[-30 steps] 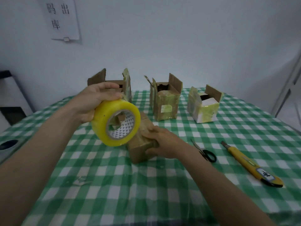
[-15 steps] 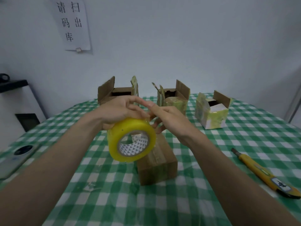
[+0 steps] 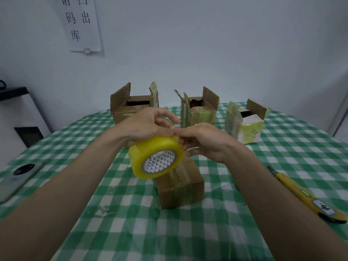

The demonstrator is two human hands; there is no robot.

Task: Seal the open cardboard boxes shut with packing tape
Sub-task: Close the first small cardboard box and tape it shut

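Observation:
A yellow roll of packing tape [image 3: 156, 157] is held in the air over the table's middle. My left hand [image 3: 148, 125] grips it from above and behind. My right hand [image 3: 203, 142] is at the roll's top right edge, its fingertips picking at the tape there. Right below the roll a closed brown cardboard box [image 3: 180, 187] lies on the green checked tablecloth [image 3: 131, 223]. Three open boxes stand in a row at the back: a wide brown one [image 3: 122, 108], a middle one [image 3: 199, 110] and a yellowish taped one [image 3: 246, 125].
A yellow utility knife [image 3: 303, 194] lies on the cloth at the right, beside my right forearm. A phone [image 3: 17, 178] lies at the left edge. A white appliance [image 3: 18, 113] stands left of the table, and a paper sign [image 3: 81, 23] hangs on the wall.
My right hand left the closed box and rose to the tape roll, where its fingertips now pick at the edge. The roll has come down a little towards the box.

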